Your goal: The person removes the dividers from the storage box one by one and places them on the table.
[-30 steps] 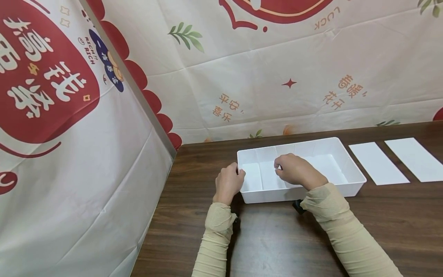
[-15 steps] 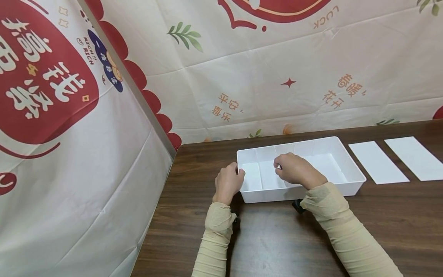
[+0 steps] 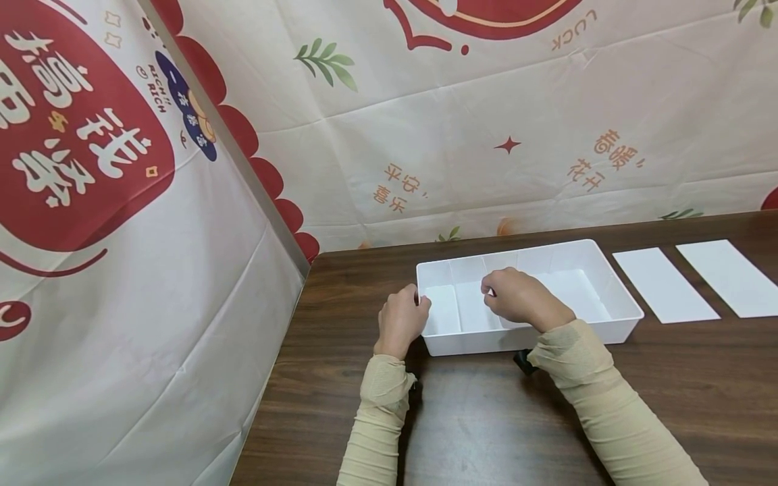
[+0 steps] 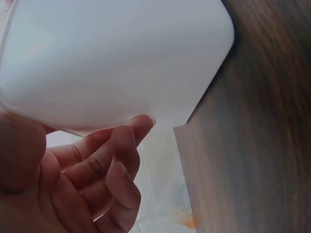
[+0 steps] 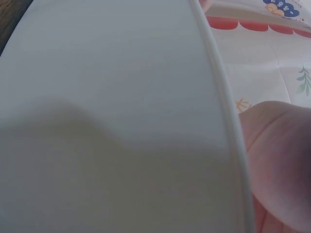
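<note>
And there on the side cloth (image 3: 164, 270), it's RICH!! RICH (image 3: 157, 89), with 搞, 钱 and 紧 big on the red patch (image 3: 82, 121); the blue badge (image 3: 184, 104) carries tiny characters, too small! Over to the back cloth (image 3: 425, 108): 平安喜乐 (image 3: 398, 187), 春暖花开 (image 3: 604, 160) and, up top, a slanted LUCK (image 3: 574, 30)!

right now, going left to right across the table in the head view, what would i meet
Left hand → box → first white sheet → second white sheet. The right hand overlaps the box, so it has no clear place.
</note>
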The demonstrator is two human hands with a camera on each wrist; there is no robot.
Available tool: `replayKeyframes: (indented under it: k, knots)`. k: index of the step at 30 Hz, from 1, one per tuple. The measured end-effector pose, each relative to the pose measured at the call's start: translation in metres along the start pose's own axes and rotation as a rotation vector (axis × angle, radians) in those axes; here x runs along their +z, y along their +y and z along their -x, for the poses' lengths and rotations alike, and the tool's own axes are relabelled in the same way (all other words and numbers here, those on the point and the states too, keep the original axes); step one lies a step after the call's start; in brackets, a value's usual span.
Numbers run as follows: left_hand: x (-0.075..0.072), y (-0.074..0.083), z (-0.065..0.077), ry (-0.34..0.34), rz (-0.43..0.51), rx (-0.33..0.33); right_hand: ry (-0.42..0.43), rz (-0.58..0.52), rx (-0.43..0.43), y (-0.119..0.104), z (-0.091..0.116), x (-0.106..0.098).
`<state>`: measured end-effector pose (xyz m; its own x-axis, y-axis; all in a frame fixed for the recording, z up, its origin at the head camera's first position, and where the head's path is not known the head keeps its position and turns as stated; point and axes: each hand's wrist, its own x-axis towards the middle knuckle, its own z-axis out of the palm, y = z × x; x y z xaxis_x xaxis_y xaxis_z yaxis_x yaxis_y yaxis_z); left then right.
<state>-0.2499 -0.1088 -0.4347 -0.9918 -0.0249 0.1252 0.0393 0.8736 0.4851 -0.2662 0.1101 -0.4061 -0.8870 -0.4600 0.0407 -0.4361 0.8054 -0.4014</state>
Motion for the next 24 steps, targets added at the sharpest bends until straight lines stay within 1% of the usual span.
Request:
replayKeyframes:
  k: [14,24]
  knots:
    - [0.0003,-0.0006,-0.0007,-0.003,-0.018,-0.011,0.000,-0.003,0.000,0.0003,-0.0005,0.0006]
    - [0.0011,0.0001,-0.0016,-0.016,-0.009,-0.018,0.048,-0.005,-0.018,-0.0009,0.0022,-0.0027]
